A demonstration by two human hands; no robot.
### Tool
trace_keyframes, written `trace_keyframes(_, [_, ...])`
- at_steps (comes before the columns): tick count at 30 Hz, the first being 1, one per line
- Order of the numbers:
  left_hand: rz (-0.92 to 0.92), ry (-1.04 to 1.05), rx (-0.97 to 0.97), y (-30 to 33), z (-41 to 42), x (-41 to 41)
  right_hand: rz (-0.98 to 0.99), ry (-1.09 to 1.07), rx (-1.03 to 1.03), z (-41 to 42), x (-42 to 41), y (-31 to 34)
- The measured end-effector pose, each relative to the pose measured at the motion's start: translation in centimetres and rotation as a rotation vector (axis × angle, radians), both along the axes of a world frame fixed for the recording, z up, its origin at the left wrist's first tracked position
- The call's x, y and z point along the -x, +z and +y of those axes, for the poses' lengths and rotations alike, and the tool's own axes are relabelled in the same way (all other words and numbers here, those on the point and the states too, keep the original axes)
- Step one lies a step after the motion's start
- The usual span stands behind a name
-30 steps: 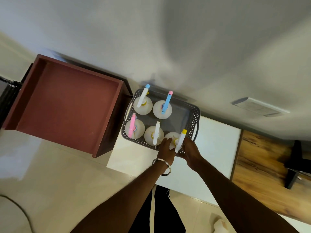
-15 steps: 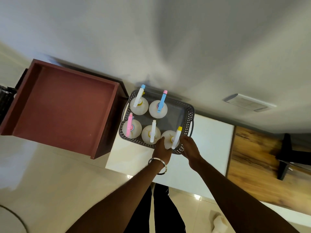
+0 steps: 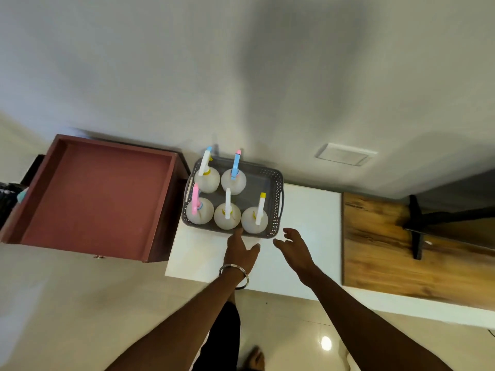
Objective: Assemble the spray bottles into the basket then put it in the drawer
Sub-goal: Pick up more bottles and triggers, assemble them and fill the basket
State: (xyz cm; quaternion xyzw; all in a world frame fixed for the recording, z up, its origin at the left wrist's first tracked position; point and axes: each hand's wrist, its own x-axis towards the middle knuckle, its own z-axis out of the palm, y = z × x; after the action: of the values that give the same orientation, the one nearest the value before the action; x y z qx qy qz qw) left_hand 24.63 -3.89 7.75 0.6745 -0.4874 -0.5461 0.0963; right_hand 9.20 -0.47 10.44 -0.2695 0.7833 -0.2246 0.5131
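Note:
A grey perforated basket [image 3: 277, 199] stands on the white table [image 3: 308, 236] by the wall, with several white spray bottles upright in it. The bottle with the yellow-tipped nozzle [image 3: 255, 218] is at its near right corner; a pink-headed bottle [image 3: 198, 212] is at the near left. My left hand [image 3: 241, 250], with a metal bangle at the wrist, lies just in front of the basket, fingertips at its near rim. My right hand [image 3: 293, 246] hovers open over the table, apart from the basket. The dark red drawer [image 3: 96, 196] stands pulled out and empty to the left.
A wooden tabletop [image 3: 401, 250] with a black bracket adjoins the white table on the right. A white wall plate [image 3: 345, 154] is above the table. Glossy tiled floor lies below, with my legs and foot visible.
Both hands have let go of the yellow-tipped bottle and drawn back from the basket towards me. The bottle stays upright in the near right corner.

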Motion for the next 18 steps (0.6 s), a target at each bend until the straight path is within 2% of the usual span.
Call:
trace_keyframes(6, [-0.014,-0.088,0.073,2.7,6.8,0.4,0.024,0.027,0.080,8.0,1.2,2.7])
trace_keyframes(18, [-0.052,-0.389,0.078,5.7,25.4,-2.0,0.019,-0.177,0.096,31.2,0.9,5.2])
